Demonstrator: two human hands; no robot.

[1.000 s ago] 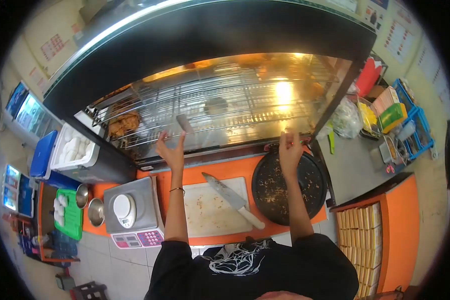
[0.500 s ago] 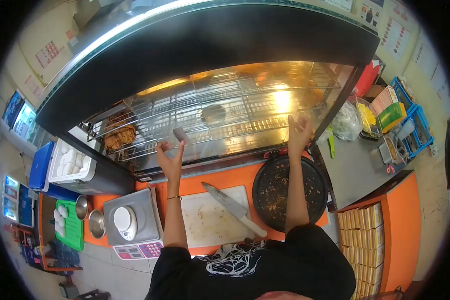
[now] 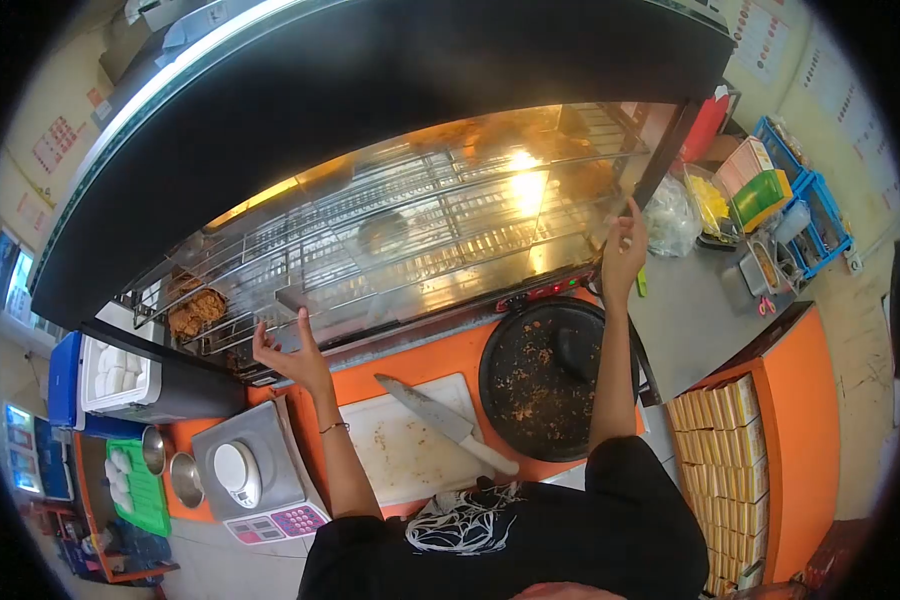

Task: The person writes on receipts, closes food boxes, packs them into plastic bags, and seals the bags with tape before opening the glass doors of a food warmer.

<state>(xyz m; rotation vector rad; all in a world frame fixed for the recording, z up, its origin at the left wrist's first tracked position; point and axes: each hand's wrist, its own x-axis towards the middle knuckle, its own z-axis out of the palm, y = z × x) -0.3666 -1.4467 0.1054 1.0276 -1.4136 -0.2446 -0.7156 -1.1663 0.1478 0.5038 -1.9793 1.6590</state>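
Note:
A glass-fronted food warmer [image 3: 370,100] with wire racks stands before me. My left hand [image 3: 295,358] is at its lower front, thumb raised and fingers apart, just below a small dark tab [image 3: 291,297] on the glass; I cannot tell whether it touches the pane. My right hand [image 3: 625,240] is at the right end of the warmer's front, fingers loosely bent and apart, nothing visible in them. Fried chicken [image 3: 198,310] sits on the rack at the left. Below my hands lie a knife [image 3: 430,412] on a white cutting board [image 3: 380,465] and a round black pan [image 3: 515,430] with crumbs.
A scale [image 3: 240,465] stands left on the orange counter [image 3: 450,352], near metal bowls [image 3: 186,478]. A cooler [image 3: 120,375] holds white bundles. At right are a grey table [image 3: 695,335], blue baskets [image 3: 820,225] and a shelf of stacked packets [image 3: 715,450].
My right hand has moved right along the warmer's front, to its end. My left hand stays near the dark tab. The whole view has shifted and tilted slightly.

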